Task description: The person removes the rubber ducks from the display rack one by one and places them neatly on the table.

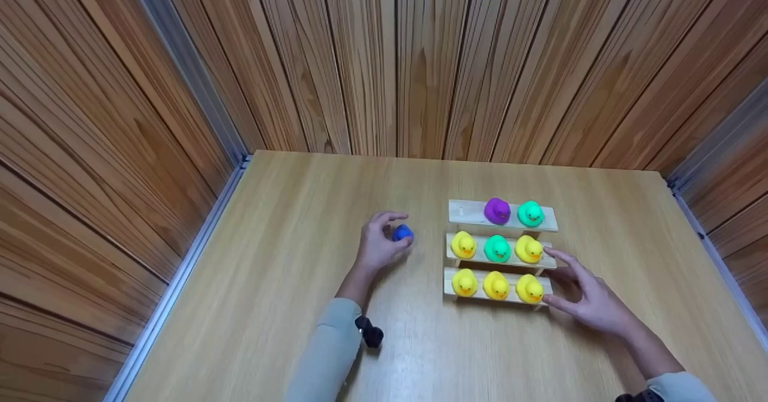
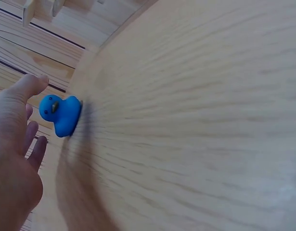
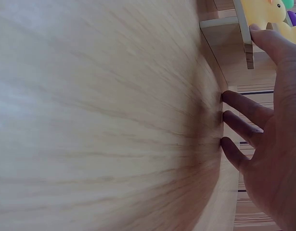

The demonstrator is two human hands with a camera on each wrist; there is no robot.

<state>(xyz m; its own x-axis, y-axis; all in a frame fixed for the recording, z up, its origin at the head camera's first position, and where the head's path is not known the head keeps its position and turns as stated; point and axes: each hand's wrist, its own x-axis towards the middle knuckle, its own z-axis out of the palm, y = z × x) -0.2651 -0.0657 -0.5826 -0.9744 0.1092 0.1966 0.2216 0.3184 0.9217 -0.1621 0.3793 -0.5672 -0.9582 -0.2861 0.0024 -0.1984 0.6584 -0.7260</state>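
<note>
A blue rubber duck (image 2: 66,115) stands upright on the table, to the left of a three-tier wooden rack (image 1: 467,207). My left hand (image 1: 379,247) curves around it with thumb and fingers spread; in the left wrist view a gap shows between thumb and duck. At the rack's right end is my right hand (image 1: 591,297), its thumb at the lowest tier's edge and its index finger by the middle tier. Its other fingers (image 3: 239,108) reach down to the table, spread apart. Rubber ducks sit on the tiers, including a purple duck (image 1: 497,211) on top.
Beside the purple duck is a green duck (image 1: 530,214). The middle tier carries a green duck (image 1: 497,249) between two yellow ones, the bottom tier three yellow ducks (image 1: 495,285). Wood-plank walls (image 1: 396,66) and metal frame rails (image 1: 180,306) border the table (image 1: 270,258).
</note>
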